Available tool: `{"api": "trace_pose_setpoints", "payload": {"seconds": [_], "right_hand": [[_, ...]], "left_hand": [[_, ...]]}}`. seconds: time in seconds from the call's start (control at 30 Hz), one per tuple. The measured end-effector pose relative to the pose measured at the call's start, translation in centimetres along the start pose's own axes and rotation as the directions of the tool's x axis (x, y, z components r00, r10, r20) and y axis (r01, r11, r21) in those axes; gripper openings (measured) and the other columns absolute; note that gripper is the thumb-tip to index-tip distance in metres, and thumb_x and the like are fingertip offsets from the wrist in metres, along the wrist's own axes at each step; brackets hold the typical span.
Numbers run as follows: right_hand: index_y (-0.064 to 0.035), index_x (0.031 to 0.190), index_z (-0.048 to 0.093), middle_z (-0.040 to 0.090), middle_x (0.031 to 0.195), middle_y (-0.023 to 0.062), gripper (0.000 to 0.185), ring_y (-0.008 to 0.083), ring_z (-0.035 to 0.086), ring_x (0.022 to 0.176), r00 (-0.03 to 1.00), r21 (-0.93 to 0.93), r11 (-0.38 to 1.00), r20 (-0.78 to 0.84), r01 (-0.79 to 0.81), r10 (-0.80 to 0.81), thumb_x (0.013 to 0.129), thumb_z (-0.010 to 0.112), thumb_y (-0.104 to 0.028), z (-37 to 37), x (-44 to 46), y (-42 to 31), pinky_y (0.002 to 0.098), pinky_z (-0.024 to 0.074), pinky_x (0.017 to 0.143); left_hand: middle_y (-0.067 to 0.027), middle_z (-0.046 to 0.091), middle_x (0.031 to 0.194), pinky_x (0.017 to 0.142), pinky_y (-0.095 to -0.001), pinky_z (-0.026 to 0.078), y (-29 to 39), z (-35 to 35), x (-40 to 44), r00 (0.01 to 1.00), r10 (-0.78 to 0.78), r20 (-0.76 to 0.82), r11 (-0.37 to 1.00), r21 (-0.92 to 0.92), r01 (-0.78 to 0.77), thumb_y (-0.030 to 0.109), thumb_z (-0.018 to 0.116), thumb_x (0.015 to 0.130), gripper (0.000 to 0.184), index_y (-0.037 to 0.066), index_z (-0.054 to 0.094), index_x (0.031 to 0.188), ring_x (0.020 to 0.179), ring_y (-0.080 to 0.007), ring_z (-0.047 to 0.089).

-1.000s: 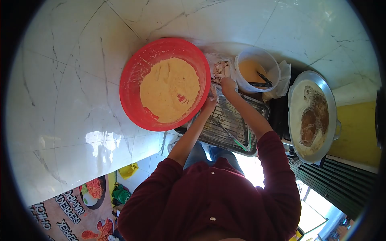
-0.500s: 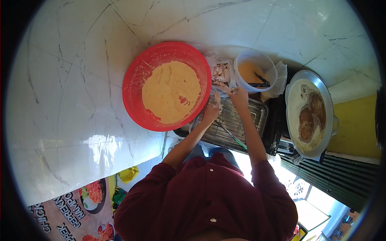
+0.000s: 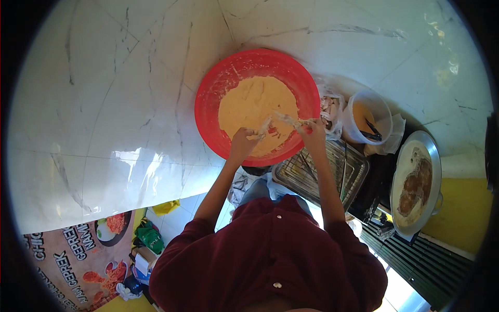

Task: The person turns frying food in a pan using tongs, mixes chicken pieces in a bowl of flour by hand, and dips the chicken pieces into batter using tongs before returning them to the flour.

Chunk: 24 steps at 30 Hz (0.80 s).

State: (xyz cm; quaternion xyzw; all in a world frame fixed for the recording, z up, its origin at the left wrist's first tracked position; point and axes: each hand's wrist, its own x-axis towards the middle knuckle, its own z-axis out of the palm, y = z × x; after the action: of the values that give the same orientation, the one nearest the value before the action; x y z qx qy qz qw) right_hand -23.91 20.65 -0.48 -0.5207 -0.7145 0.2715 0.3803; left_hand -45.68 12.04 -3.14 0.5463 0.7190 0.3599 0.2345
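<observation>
A wide red basin (image 3: 208, 99) holds a bed of pale yellow flour (image 3: 249, 106). Over its near edge reaches my left hand (image 3: 248, 139), its flour-caked fingers stretched out above the flour. My right hand (image 3: 311, 130) is at the basin's right rim, with coated fingers pointing left over the flour, apart from one another. No held piece shows in either hand, though the thick coating blurs the fingertips. Just right of the basin is a clear plastic bag (image 3: 331, 112) of raw meat pieces.
Beyond the bag stands a clear tub (image 3: 382, 106) of orange-brown liquid with black-handled tongs (image 3: 373, 132). A wire rack on a tray (image 3: 351, 171) lies nearer me. At far right, a large metal pan (image 3: 434, 161) holds frying brown pieces (image 3: 416, 182) in foamy oil.
Both hands have moved left from above the rack and meat bag to over the red basin. The view has shifted too, so the basin now lies nearer the middle.
</observation>
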Motion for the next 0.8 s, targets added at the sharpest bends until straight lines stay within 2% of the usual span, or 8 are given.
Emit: {"api": "trace_pose_setpoints", "payload": {"seconds": [0.13, 0.2, 0.23, 0.3, 0.4, 0.5, 0.6, 0.8], "right_hand": [[0.0031, 0.08, 0.062, 0.054, 0.086, 0.0167, 0.028, 0.0289, 0.054, 0.077, 0.994, -0.08, 0.996, 0.101, 0.047, -0.039, 0.068, 0.067, -0.021, 7.7, 4.4, 2.1, 0.0346, 0.0441, 0.068], [0.0023, 0.082, 0.063, 0.054, 0.092, 0.019, 0.027, 0.0289, 0.054, 0.086, 0.991, -0.284, 0.959, 0.133, 0.009, 0.03, 0.066, 0.068, -0.018, 10.5, 6.9, 2.7, 0.0353, 0.0457, 0.071], [0.0023, 0.082, 0.063, 0.054, 0.092, 0.019, 0.027, 0.0289, 0.054, 0.086, 0.99, -0.281, 0.96, 0.136, 0.013, 0.027, 0.066, 0.068, -0.018, 11.8, 8.0, 3.1, 0.0353, 0.0457, 0.071], [0.0008, 0.082, 0.062, 0.05, 0.103, 0.0178, 0.027, 0.0307, 0.051, 0.095, 0.948, -0.487, 0.857, 0.157, -0.169, 0.276, 0.07, 0.064, -0.023, 14.1, 9.3, 4.1, 0.0381, 0.046, 0.076], [-0.0027, 0.084, 0.063, 0.048, 0.107, 0.016, 0.026, 0.0301, 0.048, 0.101, 0.834, -0.642, 0.734, 0.265, -0.222, 0.484, 0.071, 0.064, -0.025, 16.7, 9.4, 5.3, 0.0397, 0.0464, 0.077], [-0.0049, 0.087, 0.063, 0.049, 0.104, 0.0144, 0.025, 0.0286, 0.048, 0.101, 0.876, -0.651, 0.75, 0.29, -0.115, 0.386, 0.071, 0.064, -0.024, 16.9, 9.4, 6.4, 0.0393, 0.0467, 0.078], [-0.0059, 0.085, 0.064, 0.049, 0.102, 0.0127, 0.021, 0.0272, 0.048, 0.1, 0.907, -0.661, 0.736, 0.207, -0.146, 0.367, 0.07, 0.065, -0.021, 17.0, 9.3, 7.5, 0.0379, 0.047, 0.077], [-0.0066, 0.082, 0.065, 0.049, 0.1, 0.0113, 0.018, 0.0258, 0.049, 0.096, 0.912, -0.718, 0.695, 0.255, -0.045, 0.322, 0.069, 0.065, -0.019, 18.4, 9.8, 7.7, 0.0355, 0.0466, 0.076]], "left_hand": [[-0.0144, 0.061, 0.088, 0.069, -0.0321, 0.046, -3.9, -1.7, 4.5, 0.981, -0.195, -0.011, 0.951, 0.241, 0.192, 0.036, 0.068, 0.067, 0.037, 0.004, 0.066, 0.085, 0.081, -0.0267, 0.059], [-0.014, 0.06, 0.091, 0.073, -0.0352, 0.046, -4.6, -2.3, 7.5, 0.904, -0.425, 0.057, 0.862, 0.331, 0.384, 0.032, 0.069, 0.063, 0.034, 0.006, 0.067, 0.084, 0.086, -0.0259, 0.058], [-0.014, 0.06, 0.091, 0.073, -0.0352, 0.046, -5.9, -1.8, 9.0, 0.903, -0.427, 0.053, 0.86, 0.331, 0.388, 0.032, 0.069, 0.063, 0.034, 0.006, 0.067, 0.084, 0.086, -0.0259, 0.058], [-0.0119, 0.06, 0.093, 0.079, -0.0353, 0.042, -8.9, -0.1, 10.9, 0.935, -0.349, -0.065, 0.762, 0.56, 0.324, 0.032, 0.068, 0.063, 0.03, 0.008, 0.066, 0.082, 0.09, -0.0243, 0.056], [-0.0086, 0.059, 0.096, 0.086, -0.0375, 0.035, -9.7, 1.8, 11.4, 0.936, -0.352, 0.02, 0.606, 0.767, 0.211, 0.034, 0.065, 0.066, 0.03, 0.01, 0.066, 0.083, 0.098, -0.0222, 0.052], [-0.0072, 0.057, 0.099, 0.09, -0.0377, 0.03, -9.5, 1.9, 12.1, 0.919, -0.394, 0.003, 0.626, 0.733, 0.266, 0.035, 0.065, 0.066, 0.031, 0.011, 0.066, 0.085, 0.101, -0.0208, 0.048], [-0.0076, 0.057, 0.095, 0.085, -0.036, 0.035, -10.3, 1.7, 12.8, 0.924, -0.382, 0.018, 0.65, 0.716, 0.255, 0.035, 0.066, 0.066, 0.032, 0.008, 0.066, 0.083, 0.097, -0.0226, 0.051], [-0.0069, 0.053, 0.095, 0.082, -0.033, 0.033, -11.1, 2.7, 13.3, 0.954, -0.298, 0.034, 0.666, 0.724, 0.182, 0.031, 0.069, 0.063, 0.029, 0.008, 0.066, 0.08, 0.099, -0.0221, 0.045]]}}
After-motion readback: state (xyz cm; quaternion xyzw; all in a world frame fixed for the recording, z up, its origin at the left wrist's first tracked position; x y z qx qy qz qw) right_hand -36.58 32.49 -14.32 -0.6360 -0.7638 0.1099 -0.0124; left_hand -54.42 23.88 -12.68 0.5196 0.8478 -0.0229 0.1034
